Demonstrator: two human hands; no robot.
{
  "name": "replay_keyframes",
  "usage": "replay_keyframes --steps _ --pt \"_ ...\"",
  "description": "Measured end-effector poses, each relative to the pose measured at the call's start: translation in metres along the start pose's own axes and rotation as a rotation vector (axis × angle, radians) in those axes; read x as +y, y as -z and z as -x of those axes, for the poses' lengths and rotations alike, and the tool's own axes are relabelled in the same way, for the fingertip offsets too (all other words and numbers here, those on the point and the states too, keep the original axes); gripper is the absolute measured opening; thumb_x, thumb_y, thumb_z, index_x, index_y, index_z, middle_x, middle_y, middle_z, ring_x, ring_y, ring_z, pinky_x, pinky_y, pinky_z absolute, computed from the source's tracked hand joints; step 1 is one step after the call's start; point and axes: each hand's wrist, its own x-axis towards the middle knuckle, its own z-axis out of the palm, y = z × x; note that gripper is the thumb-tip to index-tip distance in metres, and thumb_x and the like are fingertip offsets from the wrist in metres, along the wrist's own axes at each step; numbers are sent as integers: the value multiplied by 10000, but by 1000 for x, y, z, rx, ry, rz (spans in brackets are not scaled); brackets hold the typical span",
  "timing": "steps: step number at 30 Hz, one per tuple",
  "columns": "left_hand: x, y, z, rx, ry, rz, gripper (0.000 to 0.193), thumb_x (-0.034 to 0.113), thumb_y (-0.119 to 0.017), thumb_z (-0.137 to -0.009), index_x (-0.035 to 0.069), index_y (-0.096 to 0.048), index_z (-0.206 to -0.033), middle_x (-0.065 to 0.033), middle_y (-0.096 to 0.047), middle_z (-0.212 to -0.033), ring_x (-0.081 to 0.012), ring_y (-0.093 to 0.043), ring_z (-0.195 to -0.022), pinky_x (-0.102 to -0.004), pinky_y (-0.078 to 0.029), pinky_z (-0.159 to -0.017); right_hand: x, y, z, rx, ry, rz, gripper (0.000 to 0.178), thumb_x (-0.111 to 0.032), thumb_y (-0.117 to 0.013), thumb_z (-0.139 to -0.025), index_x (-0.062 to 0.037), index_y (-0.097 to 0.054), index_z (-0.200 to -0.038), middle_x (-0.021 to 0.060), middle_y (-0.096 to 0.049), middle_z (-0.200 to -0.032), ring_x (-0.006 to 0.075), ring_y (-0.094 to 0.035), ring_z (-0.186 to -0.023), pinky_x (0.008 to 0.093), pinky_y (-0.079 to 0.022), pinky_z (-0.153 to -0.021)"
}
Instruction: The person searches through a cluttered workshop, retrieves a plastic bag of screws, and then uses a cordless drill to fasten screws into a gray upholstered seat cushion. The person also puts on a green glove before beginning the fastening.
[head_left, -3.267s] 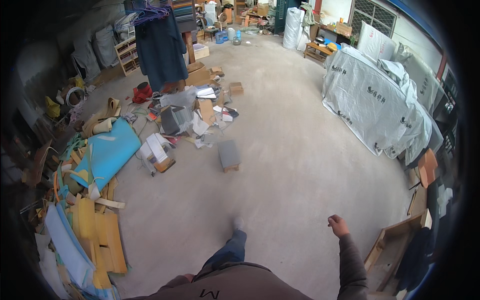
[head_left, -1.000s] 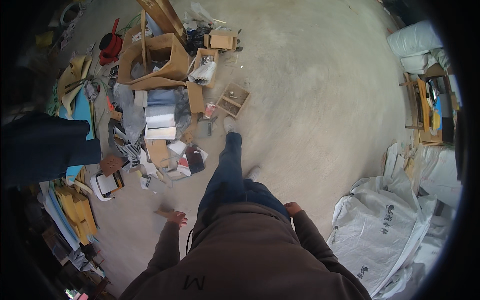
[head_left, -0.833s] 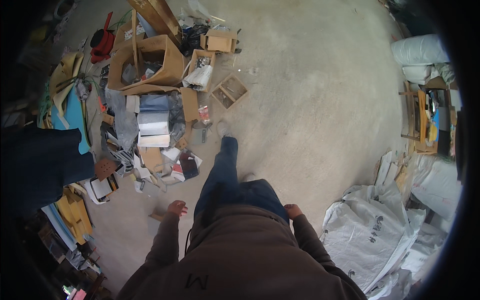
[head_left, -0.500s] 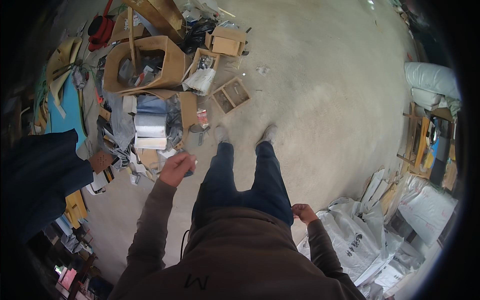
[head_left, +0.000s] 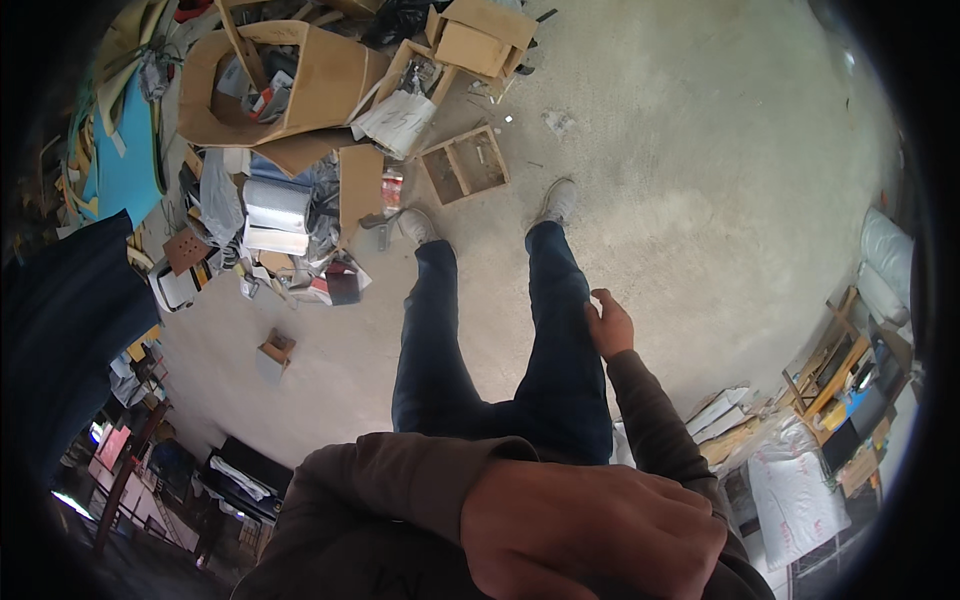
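My left hand [head_left: 590, 530] is raised close to the camera at the bottom of the view, its back toward me and its fingers curled in; nothing shows in it. The brown sleeve bends in from the lower left. Beside my right thigh hangs my right hand [head_left: 608, 325], loosely open and empty. I stand on a concrete floor in dark blue trousers. My left shoe [head_left: 415, 225] touches the edge of a pile of clutter, next to a small wooden tray [head_left: 465, 165].
A large open cardboard box [head_left: 300, 80], a smaller box [head_left: 480, 35], a silver bundle [head_left: 275, 215] and papers lie ahead left. A little carton [head_left: 275, 350] sits alone on the floor. A person in dark blue [head_left: 70, 320] stands at left. White sacks [head_left: 800, 490] and wooden frames [head_left: 835, 365] are at right.
My left hand has come back from reaching out over the clutter and now sits close under the camera. My right hand has risen from hip level to beside the thigh. My feet stand apart.
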Motion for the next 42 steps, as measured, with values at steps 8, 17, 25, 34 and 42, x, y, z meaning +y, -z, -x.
replay_keyframes --steps 8,17,25,34,42 --pt "-60 328 233 990 936 -1057 265 289 -719 -1126 33 -738 -1192 -95 -777 -1092 -213 -758 -1000 -375 -596 -906 1 -49 -36 -18 139 153 557 -232 -733 -1013 12 -590 -1493 302 -560 -1585 497 -587 -1404 549 -486 -1152" --pt "-44 550 429 1262 1033 -1719 229 225 -790 -966 88 -740 -1142 -174 -711 -1147 -441 -696 -1101 -569 -563 -936 -15 -44 -58 -95 88 100 524 -195 -745 -962 35 -618 -1415 297 -632 -1457 526 -621 -1326 573 -523 -1110" --pt "98 631 365 1201 759 -2639 636 156 -844 -885 151 -605 -1475 -160 -579 -1540 -443 -506 -1466 -636 -429 -1148 -28 -42 -63 -130 67 148 466 -209 -719 -975 30 -634 -1366 279 -647 -1426 517 -631 -1302 564 -537 -1078" --pt "194 519 376 1169 507 -2398 424 43 -737 -921 72 -702 -1343 -231 -753 -1220 -483 -731 -1117 -557 -596 -929 -31 -57 -60 -125 59 148 439 -216 -747 -964 24 -673 -1325 272 -678 -1397 501 -643 -1297 553 -549 -1083" --pt "253 318 441 1637 365 -2098 383 53 -763 -1034 1 -686 -1405 -200 -782 -1198 -311 -761 -1056 -418 -584 -970 -38 -64 -65 -146 65 203 429 -216 -744 -977 20 -682 -1330 279 -690 -1417 514 -641 -1312 557 -542 -1114"
